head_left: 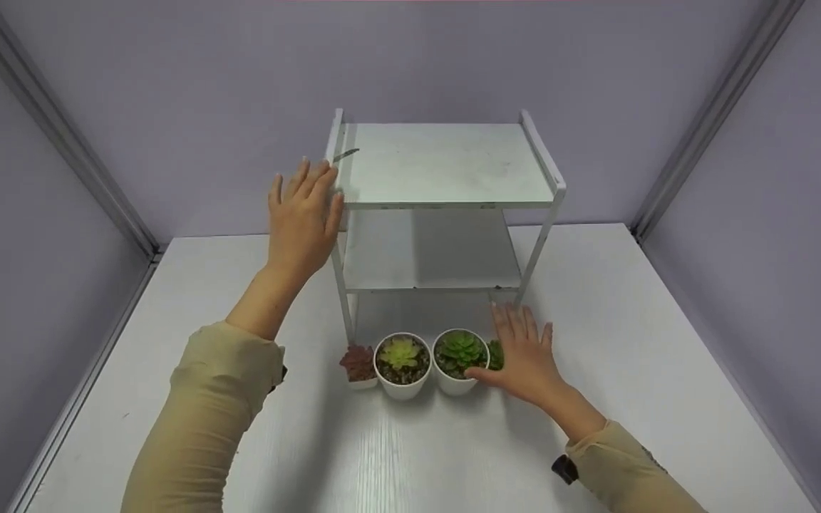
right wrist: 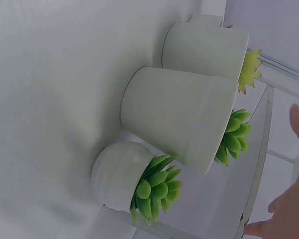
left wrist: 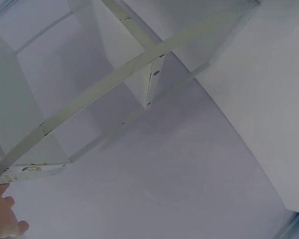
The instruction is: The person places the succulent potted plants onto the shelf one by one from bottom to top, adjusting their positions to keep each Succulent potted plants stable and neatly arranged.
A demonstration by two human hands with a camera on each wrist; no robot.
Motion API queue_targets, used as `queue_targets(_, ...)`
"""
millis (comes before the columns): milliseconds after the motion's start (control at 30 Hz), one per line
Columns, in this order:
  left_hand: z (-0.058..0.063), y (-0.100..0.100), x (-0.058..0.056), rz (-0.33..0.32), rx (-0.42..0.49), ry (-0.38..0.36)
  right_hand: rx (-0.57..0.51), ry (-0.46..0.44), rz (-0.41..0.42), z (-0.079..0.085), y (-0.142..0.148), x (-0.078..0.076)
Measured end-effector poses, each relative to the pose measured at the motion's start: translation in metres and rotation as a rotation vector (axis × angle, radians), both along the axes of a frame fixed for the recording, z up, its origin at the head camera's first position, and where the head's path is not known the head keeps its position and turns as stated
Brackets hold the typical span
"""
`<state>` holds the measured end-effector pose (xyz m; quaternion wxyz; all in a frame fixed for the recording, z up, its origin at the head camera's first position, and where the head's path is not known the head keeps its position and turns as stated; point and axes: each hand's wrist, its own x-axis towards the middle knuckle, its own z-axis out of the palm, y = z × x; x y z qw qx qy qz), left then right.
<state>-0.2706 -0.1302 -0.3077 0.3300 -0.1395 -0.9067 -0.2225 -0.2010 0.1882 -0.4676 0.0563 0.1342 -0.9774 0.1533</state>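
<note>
My left hand [head_left: 303, 221], its fingers extended, is right at the upper left side of a white tiered shelf [head_left: 446, 164]. In the left wrist view only its fingertips show, beside the shelf frame [left wrist: 104, 84]. With fingers spread, my right hand [head_left: 524, 360] hovers over the right end of a row of potted succulents, holding nothing. Its thumb overlaps the white pot with a green succulent [head_left: 462, 349]. Partly hidden behind this hand is a small rounded pot [right wrist: 119, 174] with a green plant. Further left stand a yellow-green succulent [head_left: 401, 353] and a reddish one [head_left: 358, 363].
The shelf has a top board and a middle board [head_left: 446, 249], joined by thin side frames. The pots stand on the white table [head_left: 396, 456] before its front legs. Pale walls [head_left: 425, 57] enclose the table at the back and both sides.
</note>
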Motion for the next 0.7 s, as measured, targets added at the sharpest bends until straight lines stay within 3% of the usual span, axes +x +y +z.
queue_targets(233, 0.003, -0.002, 0.000, 0.003, 0.001, 0.071, -0.077, -0.034, -0.005, -0.005, 0.018, 0.005)
queue_targets(700, 0.010, -0.004, 0.007, 0.015, -0.023, 0.089, -0.142, -0.106, -0.074, -0.027, 0.053, 0.005)
